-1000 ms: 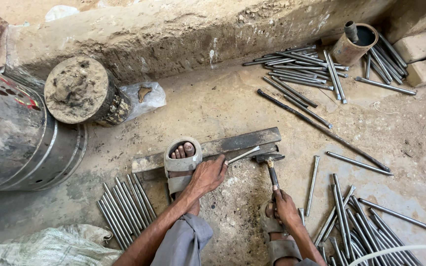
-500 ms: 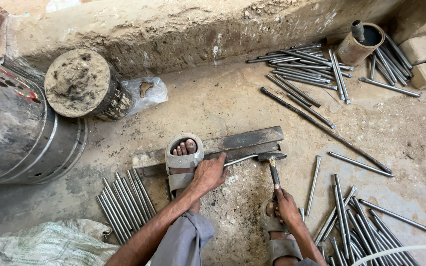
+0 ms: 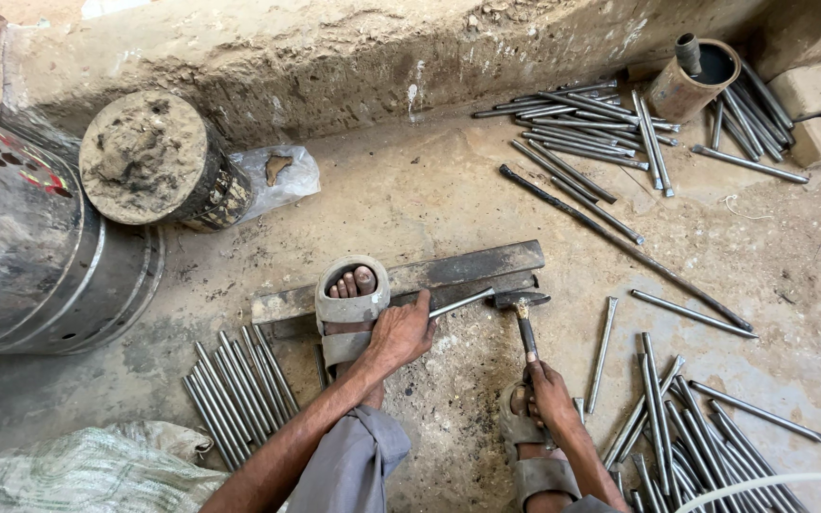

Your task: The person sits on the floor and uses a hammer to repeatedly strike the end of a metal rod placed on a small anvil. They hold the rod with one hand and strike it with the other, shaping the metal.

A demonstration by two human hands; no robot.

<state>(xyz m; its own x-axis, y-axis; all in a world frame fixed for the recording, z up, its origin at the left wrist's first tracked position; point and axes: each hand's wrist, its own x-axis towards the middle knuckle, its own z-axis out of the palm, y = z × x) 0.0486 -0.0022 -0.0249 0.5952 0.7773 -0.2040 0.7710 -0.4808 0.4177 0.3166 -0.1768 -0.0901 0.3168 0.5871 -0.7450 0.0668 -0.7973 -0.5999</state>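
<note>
Thin rod [image 3: 461, 303] lies nearly level along the iron bar [image 3: 448, 268], tip toward hammer [image 3: 523, 313]; left hand [image 3: 399, 332] clenched on rod, right hand [image 3: 548, 394] clenched on hammer handle.

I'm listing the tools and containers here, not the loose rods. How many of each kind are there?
Wooden-handled steel hammer, in the right hand: 1
Long flat steel bar, left hand beside it: 1
Large metal drum: 1
Rusty round can: 1
Mud-caked round can: 1
Total: 5
</note>
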